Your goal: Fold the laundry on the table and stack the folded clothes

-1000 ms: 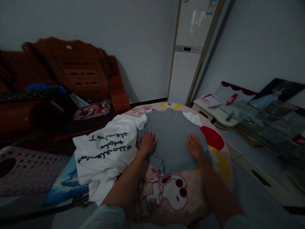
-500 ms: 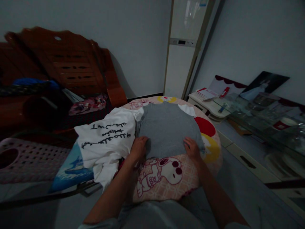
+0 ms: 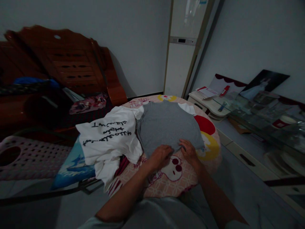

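Observation:
A grey shirt (image 3: pixel 169 125) with a white sleeve (image 3: pixel 187 108) showing at its far right lies spread on a round table under a pink patterned cloth (image 3: pixel 171 186). My left hand (image 3: pixel 162 156) is at the shirt's near edge, fingers closed on the fabric. Close beside it on the right, my right hand (image 3: pixel 189 152) pinches the same edge between thumb and fingers. To the left lies a rumpled white shirt (image 3: pixel 109 132) with black lettering, touching the grey one and partly hanging over the table's side.
A wooden bench (image 3: pixel 64 66) with cloths on it stands at the back left. A pink woven chair (image 3: pixel 35 157) and a blue picture cushion (image 3: pixel 73 167) are at left. On the right stand a glass-topped cabinet (image 3: pixel 267 124) and a white air conditioner (image 3: pixel 179 66) behind.
My left hand has moved right along the near edge of the grey shirt, coming close to my right hand. My right hand has shifted slightly left and now pinches the edge.

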A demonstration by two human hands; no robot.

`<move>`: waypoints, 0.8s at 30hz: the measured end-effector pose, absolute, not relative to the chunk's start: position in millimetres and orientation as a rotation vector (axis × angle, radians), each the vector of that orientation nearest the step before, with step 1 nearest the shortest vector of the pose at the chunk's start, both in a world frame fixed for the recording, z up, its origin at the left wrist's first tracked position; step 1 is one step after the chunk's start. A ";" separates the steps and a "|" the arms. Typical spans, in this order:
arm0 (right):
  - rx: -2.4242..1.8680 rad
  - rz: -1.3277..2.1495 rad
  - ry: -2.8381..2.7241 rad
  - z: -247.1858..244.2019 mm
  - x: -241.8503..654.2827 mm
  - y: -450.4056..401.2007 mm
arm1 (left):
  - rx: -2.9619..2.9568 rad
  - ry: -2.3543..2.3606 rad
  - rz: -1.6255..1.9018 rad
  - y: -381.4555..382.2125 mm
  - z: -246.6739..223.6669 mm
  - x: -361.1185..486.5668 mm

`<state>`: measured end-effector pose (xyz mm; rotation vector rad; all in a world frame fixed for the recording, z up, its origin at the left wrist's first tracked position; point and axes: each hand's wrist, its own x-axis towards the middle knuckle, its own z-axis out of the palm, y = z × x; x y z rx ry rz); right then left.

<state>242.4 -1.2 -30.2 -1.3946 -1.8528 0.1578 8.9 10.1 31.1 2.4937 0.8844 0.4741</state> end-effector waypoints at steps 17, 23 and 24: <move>-1.459 0.223 -1.640 -24.4 247.6 17.5 | 2.371 1.259 0.473 26.7 18.4 35.1; -1.405 -0.044 -1.724 -22.3 240.6 4.0 | 2.104 1.376 0.690 59.2 17.8 29.4; -1.390 -0.057 -1.775 -21.4 238.5 0.4 | 2.088 1.374 0.722 62.1 16.7 28.9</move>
